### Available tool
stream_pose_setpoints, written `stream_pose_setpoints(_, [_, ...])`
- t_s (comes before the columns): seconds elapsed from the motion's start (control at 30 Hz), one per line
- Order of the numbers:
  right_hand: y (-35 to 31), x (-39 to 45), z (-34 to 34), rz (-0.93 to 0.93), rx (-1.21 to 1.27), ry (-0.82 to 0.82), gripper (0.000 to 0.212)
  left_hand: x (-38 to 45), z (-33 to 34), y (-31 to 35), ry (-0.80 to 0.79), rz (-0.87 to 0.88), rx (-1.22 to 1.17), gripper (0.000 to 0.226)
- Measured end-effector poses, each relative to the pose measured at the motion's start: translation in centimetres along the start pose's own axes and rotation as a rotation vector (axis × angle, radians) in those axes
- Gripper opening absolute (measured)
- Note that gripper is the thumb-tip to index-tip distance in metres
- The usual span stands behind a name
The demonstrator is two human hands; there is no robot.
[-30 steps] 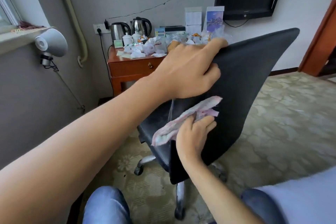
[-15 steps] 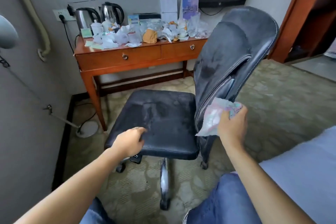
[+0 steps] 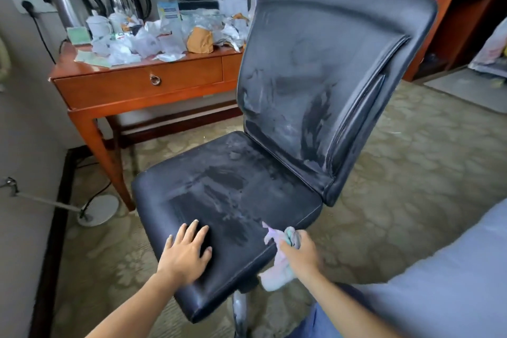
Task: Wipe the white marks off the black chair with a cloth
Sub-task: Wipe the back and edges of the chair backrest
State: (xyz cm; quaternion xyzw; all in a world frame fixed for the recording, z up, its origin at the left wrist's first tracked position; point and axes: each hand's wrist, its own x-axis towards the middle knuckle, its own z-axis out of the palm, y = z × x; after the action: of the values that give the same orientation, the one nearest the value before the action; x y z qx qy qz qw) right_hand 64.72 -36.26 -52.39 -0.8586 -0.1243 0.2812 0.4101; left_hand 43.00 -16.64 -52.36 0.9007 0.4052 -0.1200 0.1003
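The black padded leather office chair (image 3: 274,145) stands in the middle of the view, its seat toward the person and its backrest rising at one o'clock. Smeared white marks (image 3: 282,107) cover the backrest and the centre of the seat.

The left hand (image 3: 186,251) lies palm down on the seat's near left part, at about seven o'clock; its grip is spread, fingers straight and slightly fanned, pointing toward twelve o'clock, the forearm reaching in from the lower left.

The right hand (image 3: 300,254) is at the seat's near right edge, at five o'clock, its grip curled round a crumpled pale pink and green cloth (image 3: 277,269). The cloth bunches above and below the fist and touches the seat's edge.

Behind the chair, at eleven o'clock, a reddish wooden worktop (image 3: 142,82) carries two steel kettles (image 3: 101,1) and crumpled white paper (image 3: 142,41).
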Motion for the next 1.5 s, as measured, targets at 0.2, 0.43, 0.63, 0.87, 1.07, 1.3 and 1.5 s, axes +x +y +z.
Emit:
stream_pose_setpoints(0.2, [0.4,3.9,4.3,-0.012,0.006,0.198,0.046,6.1,-1.3,-3.4,0.113,-0.122,-0.068,0.079])
stream_pose_setpoints(0.43, [-0.6,8.5,3.0,-0.041,-0.024,0.300,0.045,13.1,-3.9,-8.5,0.106,-0.237,-0.052,0.084])
stream_pose_setpoints(0.63, [-0.5,12.6,1.5,0.083,0.109,0.271,0.061,12.9,-4.1,-10.4,0.064,-0.376,-0.219,0.099])
stream_pose_setpoints(0.87, [0.2,13.4,0.1,0.046,-0.006,0.195,0.054,7.2,-1.2,-8.5,0.131,-0.500,-0.210,0.100])
stream_pose_setpoints(1.07, [1.9,10.0,0.3,-0.059,-0.180,0.117,0.052,-1.7,1.1,-7.3,0.086,-0.625,-0.263,0.101])
stream_pose_setpoints(1.3, [2.0,2.3,0.9,-0.475,-0.746,0.205,0.054,-11.7,5.0,-3.4,0.090,-0.722,-0.305,0.099])
stream_pose_setpoints(1.5, [4.5,-6.2,4.3,-0.966,-0.830,0.095,0.064,-14.5,7.0,-0.9,0.115,-0.662,-0.296,0.099])
